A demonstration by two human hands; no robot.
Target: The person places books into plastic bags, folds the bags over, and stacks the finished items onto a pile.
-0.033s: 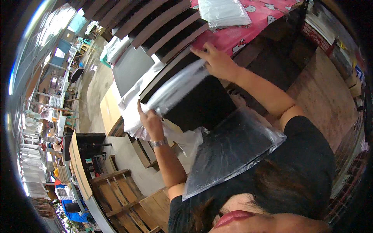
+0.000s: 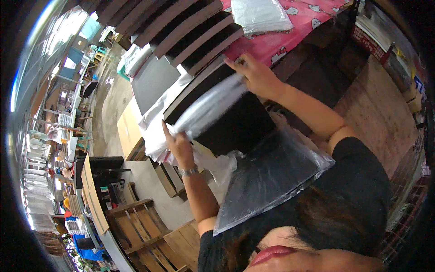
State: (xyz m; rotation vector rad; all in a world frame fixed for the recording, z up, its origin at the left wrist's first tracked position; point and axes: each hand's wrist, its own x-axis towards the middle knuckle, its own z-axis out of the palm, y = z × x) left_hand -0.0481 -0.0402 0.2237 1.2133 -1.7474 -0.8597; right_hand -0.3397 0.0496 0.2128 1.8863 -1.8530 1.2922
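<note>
A flat black panel (image 2: 235, 124) with a greyish-brown edge stands in front of me, slanted, with a bunched clear plastic bag (image 2: 210, 106) across it. My left hand (image 2: 180, 147) grips the bag at the panel's left end, index finger stretched along the edge. At the far right end, my right hand (image 2: 258, 77) holds the other side of the bag, its index finger reaching to the panel's corner. The hands' undersides are hidden. Close to my chest lies another black panel inside a clear plastic bag (image 2: 272, 177).
A row of dark panels (image 2: 190, 34) stands beyond my hands. Folded clear bags (image 2: 260, 16) lie on a pink patterned cloth (image 2: 299, 34) at the far right. White wrapping (image 2: 152, 133) and a cardboard box (image 2: 131, 129) are left, a wooden pallet (image 2: 140, 226) lower left.
Both hands and the bunched bag have shifted slightly toward me and to the right. The panel by my chest stays nearly in place.
</note>
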